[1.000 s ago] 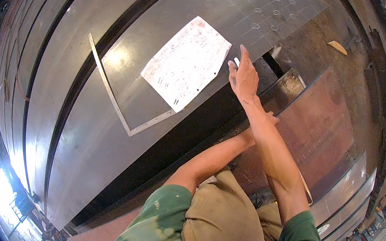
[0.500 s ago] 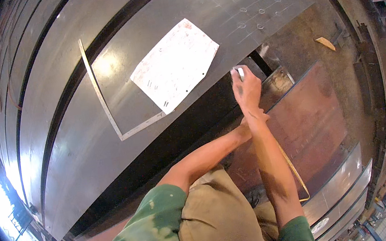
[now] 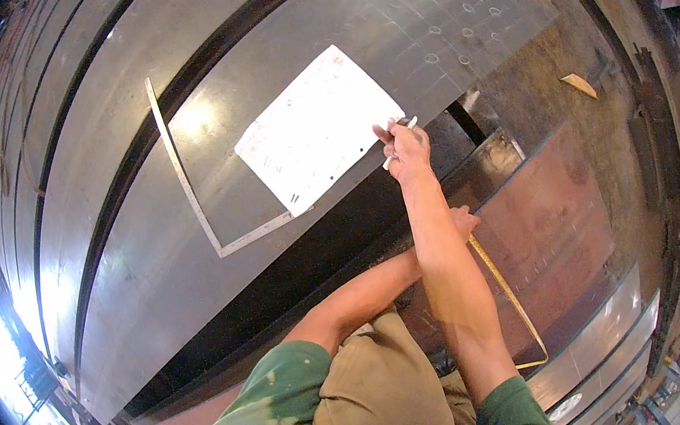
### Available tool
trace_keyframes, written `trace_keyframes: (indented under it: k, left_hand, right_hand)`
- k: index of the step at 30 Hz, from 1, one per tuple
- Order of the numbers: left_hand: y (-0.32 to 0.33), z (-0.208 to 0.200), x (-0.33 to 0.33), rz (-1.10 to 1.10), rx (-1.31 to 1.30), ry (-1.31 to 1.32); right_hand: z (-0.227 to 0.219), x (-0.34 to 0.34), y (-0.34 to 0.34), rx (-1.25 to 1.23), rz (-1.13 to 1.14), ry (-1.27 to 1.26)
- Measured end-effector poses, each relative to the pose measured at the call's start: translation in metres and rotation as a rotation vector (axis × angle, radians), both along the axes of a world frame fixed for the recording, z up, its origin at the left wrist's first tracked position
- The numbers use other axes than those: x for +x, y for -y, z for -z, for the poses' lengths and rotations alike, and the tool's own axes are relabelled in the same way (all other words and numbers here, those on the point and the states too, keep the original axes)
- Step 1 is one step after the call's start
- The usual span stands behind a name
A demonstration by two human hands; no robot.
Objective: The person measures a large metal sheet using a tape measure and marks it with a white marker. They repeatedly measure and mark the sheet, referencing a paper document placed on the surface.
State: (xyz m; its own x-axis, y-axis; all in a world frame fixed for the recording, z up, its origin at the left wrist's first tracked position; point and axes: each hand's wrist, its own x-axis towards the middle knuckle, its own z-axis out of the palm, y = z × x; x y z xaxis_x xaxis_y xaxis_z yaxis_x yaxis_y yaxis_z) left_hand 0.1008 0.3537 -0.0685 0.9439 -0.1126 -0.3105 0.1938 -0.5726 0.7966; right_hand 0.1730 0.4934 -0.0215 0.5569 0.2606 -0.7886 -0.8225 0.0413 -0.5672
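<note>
My right hand [image 3: 409, 151] is closed on a white chalk stick [image 3: 412, 122], whose pale ends show on both sides of the fingers. It hovers at the right corner of a white paper sheet [image 3: 316, 133] with faint marks and small holes, lying on a grey steel plate [image 3: 143, 292]. My left arm crosses beneath the right one. My left hand [image 3: 464, 219] grips the yellow blade of a tape measure [image 3: 502, 285], which runs down over a reddish-brown plate [image 3: 544, 210] and bends near my body. The tape's case is not visible.
A metal carpenter's square [image 3: 190, 194] lies left of the paper, partly under it. White chalk circles [image 3: 464, 59] and lines mark the grey plate's far right. A dark gap [image 3: 280, 282] separates the plates. A yellowish offcut [image 3: 579, 86] lies to the right.
My right hand has moved left to the paper's corner with the chalk. My left hand has shifted slightly right and down, and more of the yellow tape shows.
</note>
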Motion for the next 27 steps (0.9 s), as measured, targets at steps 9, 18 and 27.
trace_keyframes:
  k: [9,18,27]
  left_hand:
    - [-0.001,-0.004,0.008,0.04,0.002,-0.031]
    - [0.007,0.016,-0.005,-0.094,0.031,0.181]
    - [0.011,0.0,0.006,-0.081,-0.002,0.086]
  right_hand:
    - [-0.006,0.003,0.007,0.143,0.147,-0.13]
    - [0.008,0.002,0.012,-0.271,-0.123,0.351]
    - [0.007,0.001,0.045,-0.656,-0.302,0.792]
